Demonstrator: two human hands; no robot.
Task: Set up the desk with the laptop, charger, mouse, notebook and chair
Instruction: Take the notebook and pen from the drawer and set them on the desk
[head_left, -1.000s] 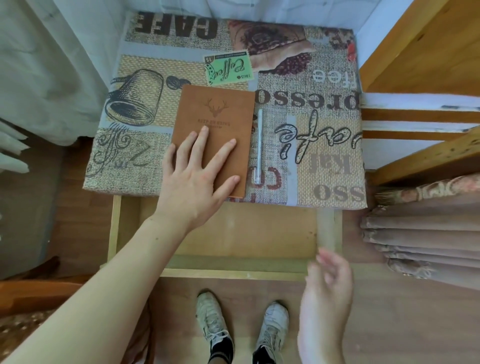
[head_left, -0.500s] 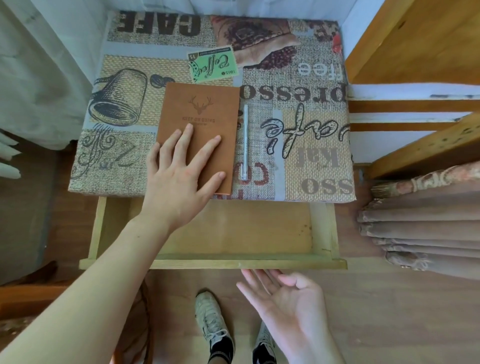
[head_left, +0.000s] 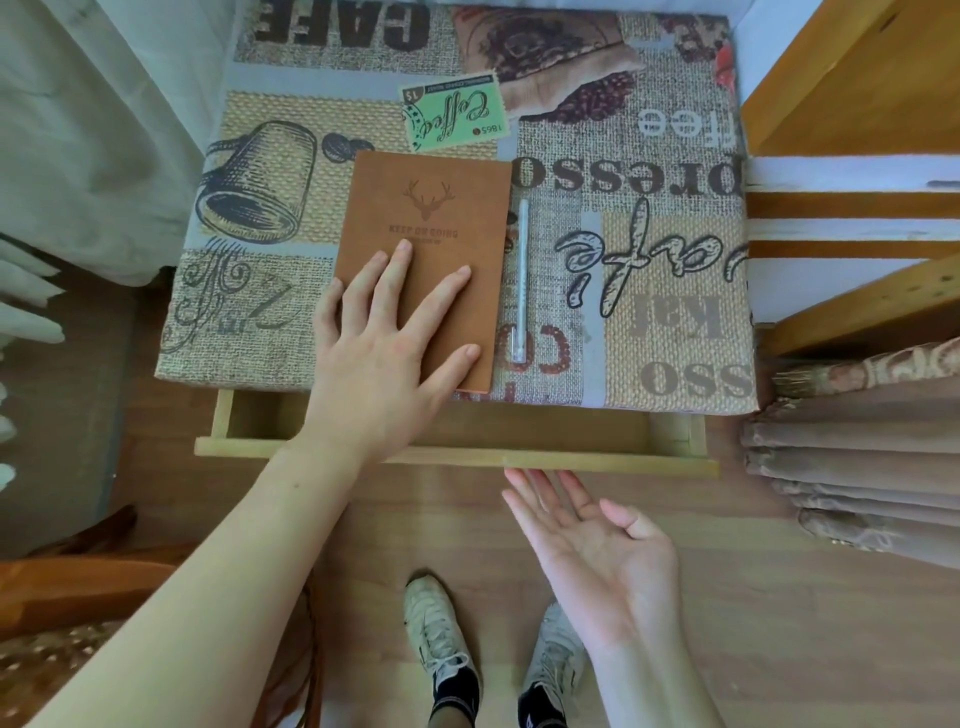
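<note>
A brown notebook (head_left: 436, 218) with a deer-head emblem lies on the desk (head_left: 670, 322), which is covered by a coffee-print cloth. My left hand (head_left: 384, 353) rests flat on the notebook's near half, fingers spread. A clear pen (head_left: 521, 280) lies just right of the notebook, parallel to it. Under the desk's front edge a wooden drawer (head_left: 597, 462) stands partly pulled out. My right hand (head_left: 597, 551) is palm up and open, its fingertips at the drawer's front board. No laptop, charger or mouse is in view.
A wooden shelf unit (head_left: 857, 218) stands right of the desk, with folded brownish fabric (head_left: 857, 467) below it. A white curtain (head_left: 88, 130) hangs at the left. A brown wooden chair part (head_left: 78, 587) shows at the lower left. My shoes (head_left: 441, 649) are on the wood floor.
The drawer has slid further in under the desk. My right hand turned palm up and now touches the drawer front with its fingertips. My left hand stays flat on the notebook.
</note>
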